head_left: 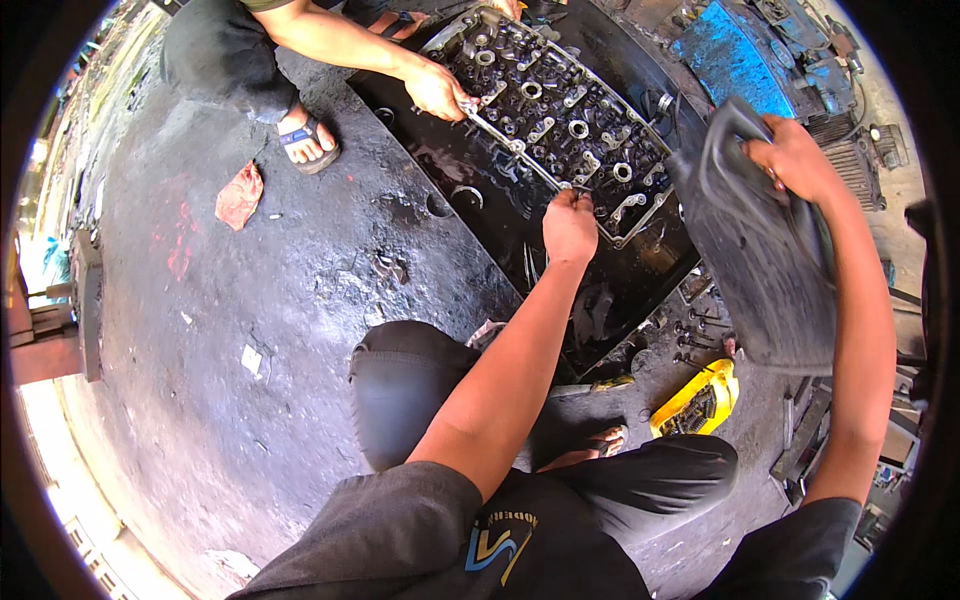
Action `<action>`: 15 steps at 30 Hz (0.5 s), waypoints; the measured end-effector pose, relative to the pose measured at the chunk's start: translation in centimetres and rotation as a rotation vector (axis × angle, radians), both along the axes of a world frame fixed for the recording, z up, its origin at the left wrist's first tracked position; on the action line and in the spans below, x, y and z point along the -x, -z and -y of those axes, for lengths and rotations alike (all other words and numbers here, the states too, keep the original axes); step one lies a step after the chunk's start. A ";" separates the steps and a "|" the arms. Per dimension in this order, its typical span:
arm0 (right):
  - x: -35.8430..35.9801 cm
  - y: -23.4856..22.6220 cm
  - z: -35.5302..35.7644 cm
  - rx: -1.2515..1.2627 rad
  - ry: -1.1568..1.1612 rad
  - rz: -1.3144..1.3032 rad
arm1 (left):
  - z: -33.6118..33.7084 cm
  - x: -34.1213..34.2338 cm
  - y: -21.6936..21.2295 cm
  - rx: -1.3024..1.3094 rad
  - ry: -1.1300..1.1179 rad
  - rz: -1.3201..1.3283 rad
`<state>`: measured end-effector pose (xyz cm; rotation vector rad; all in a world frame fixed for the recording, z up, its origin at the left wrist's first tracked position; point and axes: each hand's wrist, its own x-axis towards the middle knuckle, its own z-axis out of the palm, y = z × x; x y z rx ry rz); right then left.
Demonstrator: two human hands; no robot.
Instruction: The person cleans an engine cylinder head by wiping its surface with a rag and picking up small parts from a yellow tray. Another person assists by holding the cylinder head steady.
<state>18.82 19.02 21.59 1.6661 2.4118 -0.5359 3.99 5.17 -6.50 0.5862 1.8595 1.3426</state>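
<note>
An oily metal engine cylinder head, crowded with valve-train parts and round openings, lies over a wide black metal tray. My left hand is closed on its near edge. My right hand grips the upper part of a dark grey, jug-like container, which is tilted beside the right end of the cylinder head and smeared by motion. Whether anything is inside it I cannot tell. Another person's hand holds the far left edge of the cylinder head, and more fingers of that person show at its top corner.
A yellow container of small metal parts stands on the floor near my right knee, with several valves lying beyond it. Blue metal equipment is at the back right. A reddish rag lies left, near the other person's sandalled foot.
</note>
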 end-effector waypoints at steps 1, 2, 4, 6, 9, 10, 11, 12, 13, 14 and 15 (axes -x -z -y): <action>1.2 0.5 -0.7 -0.006 -0.007 0.011 | -0.1 0.5 0.3 0.000 -0.006 0.029; 2.3 1.1 -1.3 -0.011 0.005 0.025 | -0.1 1.0 0.7 0.000 -0.014 0.055; 3.9 1.8 -2.1 -0.048 -0.011 0.015 | -0.3 1.8 1.2 -0.041 -0.060 0.149; 5.3 2.1 -3.0 -0.013 -0.021 -0.002 | -0.5 2.7 1.6 0.020 -0.040 0.164; 6.2 3.1 -2.8 -0.049 0.031 -0.015 | -0.4 3.3 1.7 0.054 -0.033 0.196; 6.3 3.4 -2.7 -0.059 0.039 -0.035 | -0.3 3.4 1.6 0.056 -0.035 0.207; 6.1 3.6 -2.5 -0.067 0.047 -0.057 | -0.3 3.5 1.6 0.041 -0.036 0.225; 6.0 3.9 -2.3 -0.076 0.057 -0.079 | -0.2 3.5 1.6 0.077 -0.034 0.211; 5.5 3.9 -2.2 -0.043 0.064 -0.040 | -0.2 3.4 1.6 0.084 -0.026 0.215; 4.7 3.4 -2.0 -0.016 0.071 -0.001 | -0.2 3.3 1.6 0.086 -0.015 0.219; 4.0 3.1 -1.9 -0.007 0.086 0.028 | -0.2 3.2 1.7 0.103 -0.002 0.232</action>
